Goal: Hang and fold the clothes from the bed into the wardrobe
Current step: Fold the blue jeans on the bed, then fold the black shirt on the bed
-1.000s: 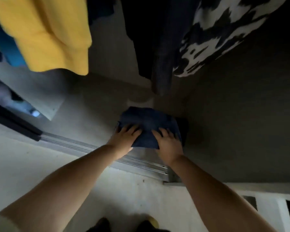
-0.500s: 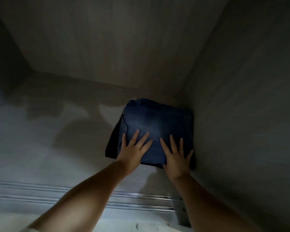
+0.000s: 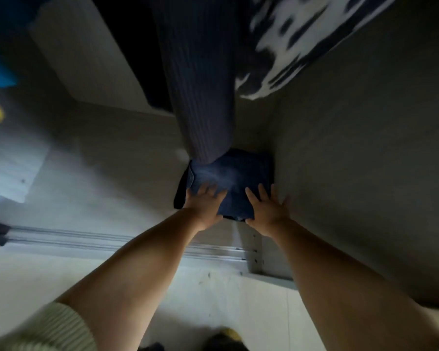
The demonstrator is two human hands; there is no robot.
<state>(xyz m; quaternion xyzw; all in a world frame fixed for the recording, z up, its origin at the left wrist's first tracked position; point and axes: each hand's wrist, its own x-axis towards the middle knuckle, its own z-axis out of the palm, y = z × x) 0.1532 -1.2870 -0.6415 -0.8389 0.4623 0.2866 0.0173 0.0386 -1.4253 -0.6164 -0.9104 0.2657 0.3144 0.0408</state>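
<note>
Both hands, left hand (image 3: 205, 206) and right hand (image 3: 266, 211), press flat, fingers spread, gripping nothing, on folded jeans (image 3: 235, 178).

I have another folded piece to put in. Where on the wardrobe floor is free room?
Free: the wardrobe floor left of the folded jeans, up to the door track. Crowded: the right corner, where both hands lie on the jeans.

Dim grey wardrobe side wall (image 3: 365, 153) is seen at right, a paler back panel (image 3: 86, 59) beyond. A metal sliding-door track (image 3: 112, 243) is laid along the threshold; the pale floor (image 3: 226, 300) is lit brighter.
</note>
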